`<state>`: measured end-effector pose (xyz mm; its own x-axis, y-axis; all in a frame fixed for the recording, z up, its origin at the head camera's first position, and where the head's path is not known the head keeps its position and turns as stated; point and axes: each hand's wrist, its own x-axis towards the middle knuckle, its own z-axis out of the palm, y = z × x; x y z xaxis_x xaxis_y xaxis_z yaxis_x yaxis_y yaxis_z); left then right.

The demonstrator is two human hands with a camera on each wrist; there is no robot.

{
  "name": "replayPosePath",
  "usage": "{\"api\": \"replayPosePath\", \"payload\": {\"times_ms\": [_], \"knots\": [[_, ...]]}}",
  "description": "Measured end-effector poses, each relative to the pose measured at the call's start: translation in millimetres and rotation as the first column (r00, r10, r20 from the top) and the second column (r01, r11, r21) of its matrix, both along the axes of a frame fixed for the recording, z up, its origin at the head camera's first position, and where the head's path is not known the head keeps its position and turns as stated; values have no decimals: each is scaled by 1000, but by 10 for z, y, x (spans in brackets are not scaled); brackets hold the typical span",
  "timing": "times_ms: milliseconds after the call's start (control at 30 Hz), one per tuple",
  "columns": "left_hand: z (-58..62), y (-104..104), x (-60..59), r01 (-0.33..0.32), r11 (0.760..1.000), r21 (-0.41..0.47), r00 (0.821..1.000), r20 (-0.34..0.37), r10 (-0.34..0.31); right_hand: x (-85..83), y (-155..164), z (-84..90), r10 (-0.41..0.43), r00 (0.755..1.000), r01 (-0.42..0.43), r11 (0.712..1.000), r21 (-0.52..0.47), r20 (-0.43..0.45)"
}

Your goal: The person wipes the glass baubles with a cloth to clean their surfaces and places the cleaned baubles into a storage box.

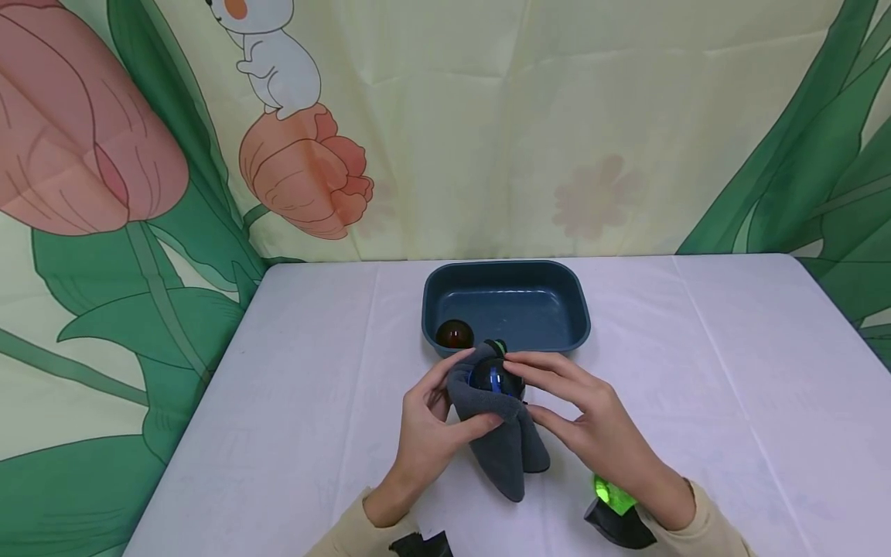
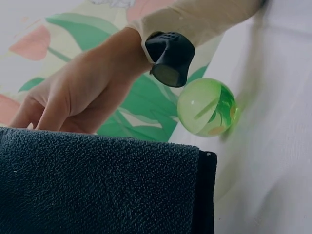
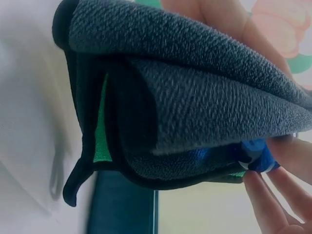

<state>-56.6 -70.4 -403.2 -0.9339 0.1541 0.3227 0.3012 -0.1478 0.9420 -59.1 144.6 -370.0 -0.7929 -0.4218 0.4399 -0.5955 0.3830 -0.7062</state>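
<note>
cloth (image 1: 497,441), soft and limp, is gripped by the left hand (image 1: 428,433) above the table (image 1: 696,387), near the tray (image 1: 506,302). blue ball (image 1: 493,379), likely smooth and slippery, is pinched through it by right hand (image 1: 592,429) fingertips; it is best cupped within the folds.

Green ball (image 2: 206,107) on table, beside dark cloth (image 2: 97,185).

— What are you wearing on your arms?

— Cream sleeves, long, ending at my wrists. My left sleeve (image 1: 348,530) and my right sleeve (image 1: 706,526) match.

— And those dark things at the wrists?

— Small black cameras, one strapped under each: the left camera (image 1: 421,544), and the right camera (image 1: 619,524), rounded, with a perforated top.
</note>
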Motion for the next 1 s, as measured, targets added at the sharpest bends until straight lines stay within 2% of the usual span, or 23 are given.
{"api": "replayPosePath", "payload": {"times_ms": [167,267,433,600,700,767,867,1000], "knots": [[13,-1,8,-8,1000,-24,1000,5,8,-7,0,-24,10,1000,-10,999,-32,0],[20,-1,9,-5,999,-32,1000,-2,5,-12,1,-35,20,997,-13,996,-85,72],[18,0,6,1,999,-40,1000,-24,-2,-18,2,-43,38,970,3,986,-165,239],[23,1,5,-1,1000,-23,1000,-12,1,-27,4,-40,39,964,0,989,-145,264],[25,2,5,-7,1000,-10,1000,3,7,-31,9,-29,30,973,-6,994,-105,231],[24,2,5,-9,1000,-6,1000,9,9,-32,13,-19,23,984,-9,997,-77,177],[21,3,4,-11,1000,-2,1000,17,11,-30,14,-7,19,999,-18,999,-31,42],[14,8,2,-3,1000,6,1000,27,3,-24,4,-1,45,993,-44,999,12,-108]]}}
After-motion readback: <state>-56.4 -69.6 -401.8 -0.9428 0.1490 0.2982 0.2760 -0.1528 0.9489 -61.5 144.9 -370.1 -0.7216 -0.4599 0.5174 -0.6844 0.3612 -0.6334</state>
